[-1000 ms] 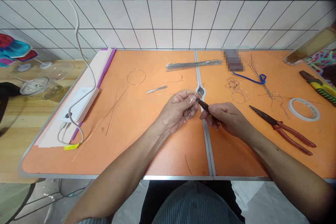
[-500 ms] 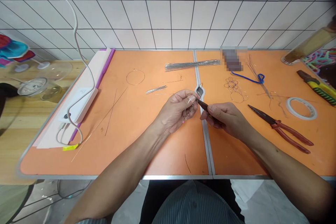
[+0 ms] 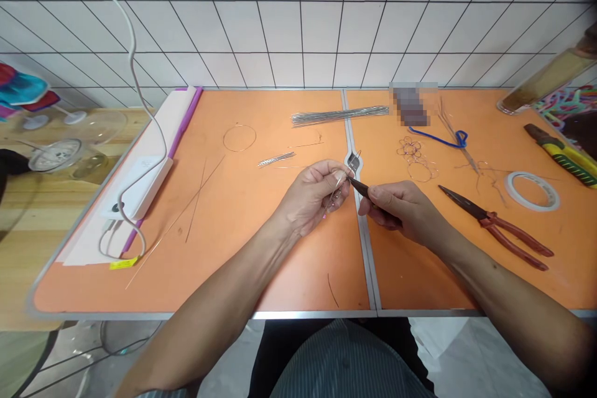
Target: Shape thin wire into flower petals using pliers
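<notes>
While the left hand [image 3: 319, 193] pinches a bit of bent wire [image 3: 334, 198] between thumb and fingers above the orange table [image 3: 289, 283], the right hand [image 3: 396, 204] is wrapped around a dark-tipped tool [image 3: 359, 186], its nose at the left fingertips; whether that nose grips the wire, I cannot tell. Red-handled pliers [image 3: 489, 220] lie to the right, near a white tape roll [image 3: 512, 198]

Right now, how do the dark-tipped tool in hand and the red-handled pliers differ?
Support: the dark-tipped tool is gripped in the right hand; the red-handled pliers lie on the orange table.
Visibility: the right hand covers the dark-tipped tool's rear; the red-handled pliers show whole.
Tips: the dark-tipped tool's is at the left hand; the red-handled pliers' is clear of both hands.
Shared: dark, tapering tips.
</notes>
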A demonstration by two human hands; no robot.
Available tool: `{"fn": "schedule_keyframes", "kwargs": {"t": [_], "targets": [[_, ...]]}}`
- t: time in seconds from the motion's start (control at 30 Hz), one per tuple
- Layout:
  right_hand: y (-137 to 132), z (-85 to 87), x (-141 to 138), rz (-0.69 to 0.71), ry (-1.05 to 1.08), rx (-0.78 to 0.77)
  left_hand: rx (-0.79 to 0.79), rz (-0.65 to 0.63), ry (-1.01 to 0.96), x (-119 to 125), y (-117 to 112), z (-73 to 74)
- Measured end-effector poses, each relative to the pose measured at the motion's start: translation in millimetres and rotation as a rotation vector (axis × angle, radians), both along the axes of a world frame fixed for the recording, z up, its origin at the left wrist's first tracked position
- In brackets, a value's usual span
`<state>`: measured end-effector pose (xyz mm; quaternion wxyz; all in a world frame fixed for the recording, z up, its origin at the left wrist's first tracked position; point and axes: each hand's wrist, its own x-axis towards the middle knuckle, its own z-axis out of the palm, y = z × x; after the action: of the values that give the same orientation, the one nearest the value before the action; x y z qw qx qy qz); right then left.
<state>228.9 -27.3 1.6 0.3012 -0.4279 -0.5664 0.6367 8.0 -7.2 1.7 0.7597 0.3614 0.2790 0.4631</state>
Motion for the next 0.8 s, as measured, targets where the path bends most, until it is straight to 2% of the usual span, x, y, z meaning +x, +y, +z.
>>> {"fn": "schedule_keyframes", "kwargs": {"t": [0.3,0.47,0.67,0.8], "targets": [[0.8,-2.8,2.8,-0.008,-0.009,-0.08,0.013,-0.003,0.016,0.0,-0.4,-1.0],[1.1,-1.5,3.5,0.002,-0.014,-0.076,0.018,0.006,0.044,-0.2,-1.2,0.1],[3.7,6.4,0.7,-0.017,-0.145,0.172,0.09,0.053,0.067,-1.4,-2.1,6.4],[5.0,8.5,-1.6,-0.08,-0.206,0.278,0.058,0.065,0.056,-0.8,-2.7,7.6]]}}
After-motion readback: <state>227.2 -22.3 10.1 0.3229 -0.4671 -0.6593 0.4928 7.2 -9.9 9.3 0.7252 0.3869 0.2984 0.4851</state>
